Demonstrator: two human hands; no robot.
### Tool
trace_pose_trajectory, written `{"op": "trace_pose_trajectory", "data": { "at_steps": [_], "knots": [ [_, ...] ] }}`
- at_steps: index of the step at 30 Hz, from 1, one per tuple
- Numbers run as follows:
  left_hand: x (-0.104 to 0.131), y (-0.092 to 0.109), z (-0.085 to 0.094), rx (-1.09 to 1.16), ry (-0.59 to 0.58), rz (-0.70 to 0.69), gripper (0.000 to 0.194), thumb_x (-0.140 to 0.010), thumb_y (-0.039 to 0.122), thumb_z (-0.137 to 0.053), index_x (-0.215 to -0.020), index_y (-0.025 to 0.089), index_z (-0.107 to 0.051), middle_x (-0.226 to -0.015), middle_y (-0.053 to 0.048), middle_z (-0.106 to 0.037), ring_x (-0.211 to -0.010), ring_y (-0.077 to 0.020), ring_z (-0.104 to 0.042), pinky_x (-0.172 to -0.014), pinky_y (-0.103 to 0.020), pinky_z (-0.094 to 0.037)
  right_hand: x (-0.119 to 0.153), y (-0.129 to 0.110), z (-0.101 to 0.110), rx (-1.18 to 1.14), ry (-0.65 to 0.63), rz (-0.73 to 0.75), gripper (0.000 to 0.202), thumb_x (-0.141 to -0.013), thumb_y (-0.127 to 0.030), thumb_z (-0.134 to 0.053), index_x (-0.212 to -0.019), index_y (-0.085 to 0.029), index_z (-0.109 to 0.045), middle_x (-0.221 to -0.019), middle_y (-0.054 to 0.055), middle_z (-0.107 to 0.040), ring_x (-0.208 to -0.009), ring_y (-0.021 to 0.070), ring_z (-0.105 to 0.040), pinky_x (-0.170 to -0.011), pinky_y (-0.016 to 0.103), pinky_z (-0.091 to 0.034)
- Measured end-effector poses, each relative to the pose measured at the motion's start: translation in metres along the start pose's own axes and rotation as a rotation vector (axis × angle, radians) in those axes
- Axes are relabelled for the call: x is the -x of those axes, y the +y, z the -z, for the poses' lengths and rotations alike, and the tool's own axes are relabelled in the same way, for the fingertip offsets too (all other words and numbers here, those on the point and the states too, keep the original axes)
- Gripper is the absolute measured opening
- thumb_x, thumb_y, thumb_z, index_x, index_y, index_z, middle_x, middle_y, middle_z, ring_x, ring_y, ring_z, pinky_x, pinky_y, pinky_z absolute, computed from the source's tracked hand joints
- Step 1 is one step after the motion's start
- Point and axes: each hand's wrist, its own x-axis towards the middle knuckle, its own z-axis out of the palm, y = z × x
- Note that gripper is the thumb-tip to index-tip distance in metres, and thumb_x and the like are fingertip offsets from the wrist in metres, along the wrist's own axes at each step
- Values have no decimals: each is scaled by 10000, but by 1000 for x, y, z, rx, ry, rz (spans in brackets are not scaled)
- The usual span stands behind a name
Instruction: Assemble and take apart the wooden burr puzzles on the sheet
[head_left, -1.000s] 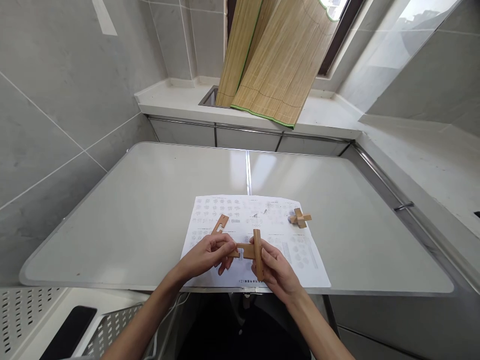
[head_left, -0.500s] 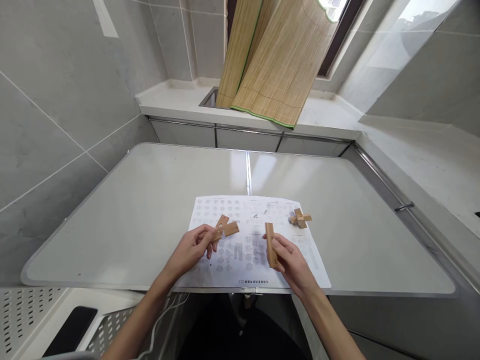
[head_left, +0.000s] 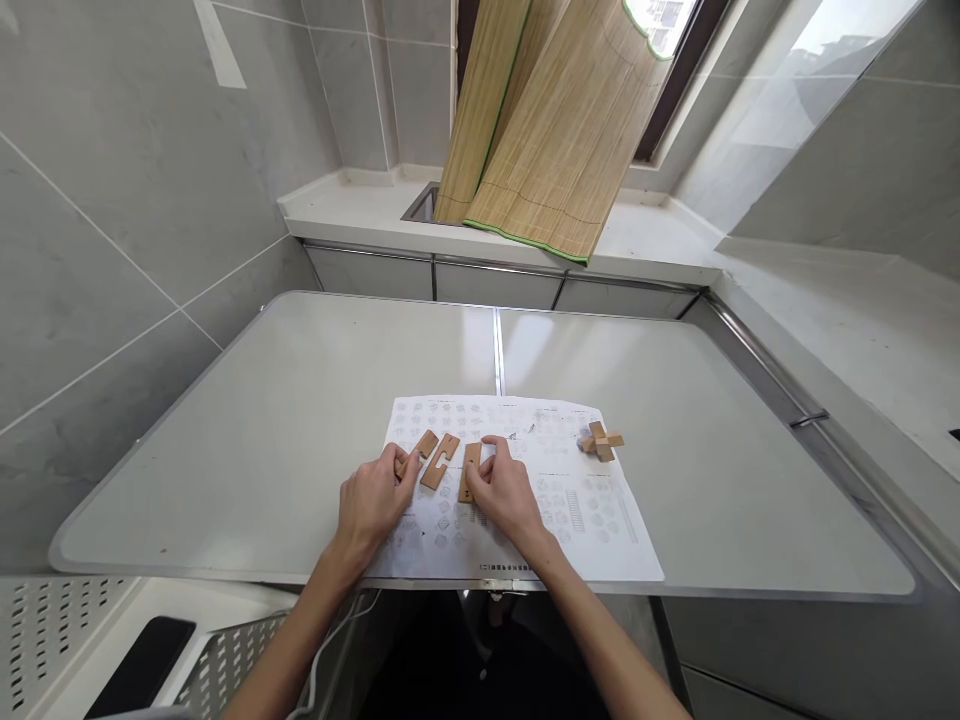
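Three flat wooden pieces lie side by side on a printed sheet (head_left: 600, 545). My left hand (head_left: 375, 495) pinches the lower end of the leftmost piece (head_left: 426, 443). Beside it, the notched middle piece (head_left: 441, 461) is untouched. My right hand (head_left: 506, 487) has its fingers on the right piece (head_left: 471, 470), which bears a small dark mark near its lower end. Farther right, a cross-shaped wooden assembly (head_left: 600, 441) sits at the sheet's edge.
The sheet lies at the near edge of a pale folding table (head_left: 285, 400). A black phone (head_left: 142, 665) is on a white perforated surface at lower left. Beyond the table, a bamboo mat (head_left: 555, 150) hangs over a white counter (head_left: 360, 215).
My right hand has moved left and lowered its piece flat onto the sheet. My left hand has shifted slightly left, and its two pieces now lie apart, the middle one released.
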Motion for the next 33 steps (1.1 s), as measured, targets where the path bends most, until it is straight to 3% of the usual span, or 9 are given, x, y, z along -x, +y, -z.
{"op": "trace_pose_trajectory", "data": {
  "at_steps": [6, 10, 14, 18, 21, 24, 28, 33],
  "knots": [
    [-11, -3, -1, -133, -66, -174, 422, -1065, 486, -370, -789, 224, -553, -761, -50, -728, -665, -237, -673, -583, -296, -287, -15, -9, -14, 259, -47, 20, 304, -1004, -246, -557, -1278, -116, -574, -615, 0, -654, -592, 211, -638, -565, 272, -382],
    [-24, -7, 4, -269, -142, -327, 460, -1088, 433, -326, -762, 210, -562, -740, -76, -713, -661, -247, -663, -583, -311, -266, -19, -21, -15, 487, -126, -5, 261, -1050, -267, -501, -1252, -119, -574, -799, 85, -727, -700, 228, -686, -565, 263, -372],
    [-30, -12, 4, -227, -95, -373, 428, -1089, 428, -348, -823, 199, -593, -798, -82, -707, -705, -247, -659, -611, -324, -356, -17, -23, -8, 585, -148, -8, 311, -1074, -331, -477, -1312, -143, -548, -835, 94, -749, -730, 243, -700, -585, 272, -366],
    [-26, -17, -4, -6, 59, -573, 381, -1009, 533, -549, -1110, 175, -635, -1195, -150, -681, -1105, -305, -641, -909, -415, -497, 3, -5, 13, 401, -131, 40, 334, -1051, -383, -503, -1321, -192, -555, -758, 25, -728, -691, 227, -691, -596, 276, -403],
    [-23, -13, -11, 68, 12, -746, 662, -906, 583, -704, -1436, 224, -537, -1538, -165, -503, -1432, -375, -438, -1153, -524, -395, 30, 16, 38, 170, -141, 84, 338, -1052, -437, -475, -1276, -211, -589, -696, -12, -683, -640, 203, -656, -627, 285, -463],
    [-24, -4, -19, 46, -70, -828, 754, -913, 575, -706, -1558, 288, -443, -1673, -116, -374, -1538, -398, -297, -1233, -575, -301, 55, 36, 59, 54, -102, 62, 384, -1044, -511, -483, -1241, -213, -623, -667, -13, -657, -586, 190, -613, -601, 287, -476],
    [-36, 4, -29, 22, -118, -817, 651, -1001, 573, -575, -1575, 302, -435, -1684, -73, -385, -1568, -377, -265, -1257, -572, -279, 69, 56, 69, -49, 19, 21, 415, -1033, -559, -501, -1162, -199, -661, -651, -10, -633, -533, 165, -550, -570, 277, -477],
    [-77, -11, -29, 4, -49, -657, 655, -1010, 617, -521, -1579, 302, -437, -1679, -64, -396, -1571, -379, -261, -1247, -586, -298, 67, 61, 66, -64, 47, 33, 423, -1031, -572, -496, -1097, -201, -689, -630, -13, -603, -541, 162, -532, -559, 266, -455]
  ]
}}
